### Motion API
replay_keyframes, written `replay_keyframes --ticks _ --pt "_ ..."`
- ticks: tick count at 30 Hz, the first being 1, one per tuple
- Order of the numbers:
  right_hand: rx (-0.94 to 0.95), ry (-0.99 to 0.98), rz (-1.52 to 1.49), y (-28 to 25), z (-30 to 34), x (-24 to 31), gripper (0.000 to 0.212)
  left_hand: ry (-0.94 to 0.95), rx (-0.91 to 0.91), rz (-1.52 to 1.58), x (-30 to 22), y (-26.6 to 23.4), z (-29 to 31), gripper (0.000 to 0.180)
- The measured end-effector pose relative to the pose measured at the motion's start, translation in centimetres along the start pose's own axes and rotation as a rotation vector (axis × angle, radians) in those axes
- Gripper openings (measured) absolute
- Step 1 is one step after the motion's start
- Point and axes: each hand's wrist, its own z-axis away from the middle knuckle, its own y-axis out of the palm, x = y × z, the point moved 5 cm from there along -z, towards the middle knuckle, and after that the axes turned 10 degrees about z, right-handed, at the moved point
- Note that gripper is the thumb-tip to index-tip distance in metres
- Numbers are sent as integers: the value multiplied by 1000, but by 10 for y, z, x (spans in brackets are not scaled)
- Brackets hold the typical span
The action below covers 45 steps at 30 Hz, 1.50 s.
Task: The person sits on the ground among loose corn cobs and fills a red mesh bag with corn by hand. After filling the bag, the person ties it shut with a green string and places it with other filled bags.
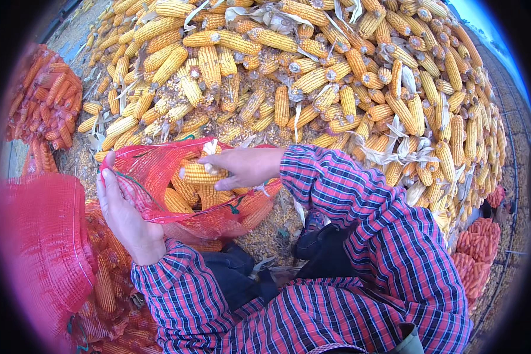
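A red mesh bag stands in front of me with its mouth wide, and several yellow corn cobs lie inside. My left hand is at the left side of the mouth, closed on the bag's rim with the mesh pulled against the fingers. Over the opening, my right hand reaches in from the right. Its fingers and thumb are around a corn cob; a pale cob end also shows beside the fingertips. The palm side of the right hand is hidden.
A large heap of corn cobs rises just beyond the bag, with dry husks among it. Filled red mesh bags stand at the far left and others at the right. Close by on my left is a red mesh roll or stack.
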Motion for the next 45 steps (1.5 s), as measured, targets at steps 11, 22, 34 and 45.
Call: replay_keyframes --ticks 11,22,34,45 --pt "333 589 228 74 128 -241 46 -366 194 -414 42 29 47 25" --pt "355 564 814 198 153 -267 117 -307 9 -470 66 38 50 29" --pt "274 282 -847 45 120 -192 114 -317 199 -451 65 38 55 28" --pt "-721 575 12 14 37 -190 47 104 -119 -58 -4 17 52 29"
